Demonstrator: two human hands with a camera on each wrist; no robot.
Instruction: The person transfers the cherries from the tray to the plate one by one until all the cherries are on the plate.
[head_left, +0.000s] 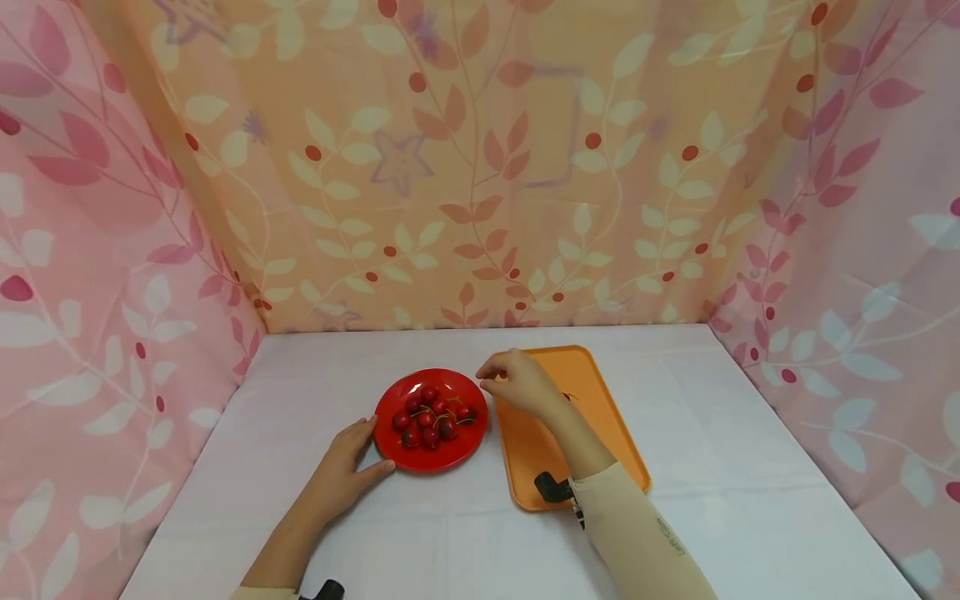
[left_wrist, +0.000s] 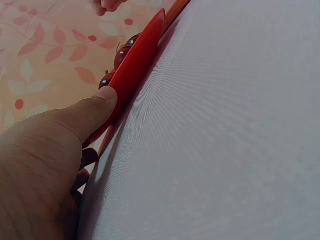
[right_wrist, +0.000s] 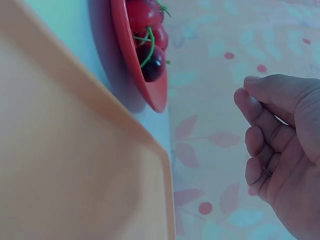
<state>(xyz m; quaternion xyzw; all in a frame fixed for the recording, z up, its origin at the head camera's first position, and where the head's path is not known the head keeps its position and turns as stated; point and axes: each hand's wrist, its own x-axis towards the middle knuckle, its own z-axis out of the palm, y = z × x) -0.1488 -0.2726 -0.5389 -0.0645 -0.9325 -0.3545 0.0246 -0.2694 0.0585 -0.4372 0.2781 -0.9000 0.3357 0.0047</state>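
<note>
A red plate (head_left: 388,450) bearing a cluster of dark red cherries (head_left: 430,418) with green stems sits on the white-covered table. My left hand (head_left: 341,475) holds the plate at its near-left edge, with the thumb (left_wrist: 106,95) against the rim in the left wrist view. To the right of the plate lies an orange tray (head_left: 536,475). My right hand (head_left: 523,382) hovers over the tray's far-left part, near the plate's right rim. Its fingers bend loosely, thumb close to the index fingertip, with nothing seen between them. Beside the right wrist, a mostly hidden cherry (head_left: 566,397) shows on the tray.
White cloth (head_left: 750,500) covers the table. A patterned orange curtain (head_left: 465,167) hangs along the back edge, and pink patterned curtains (head_left: 75,250) stand at both sides. The tray's raised rim (head_left: 508,467) lies close to the plate.
</note>
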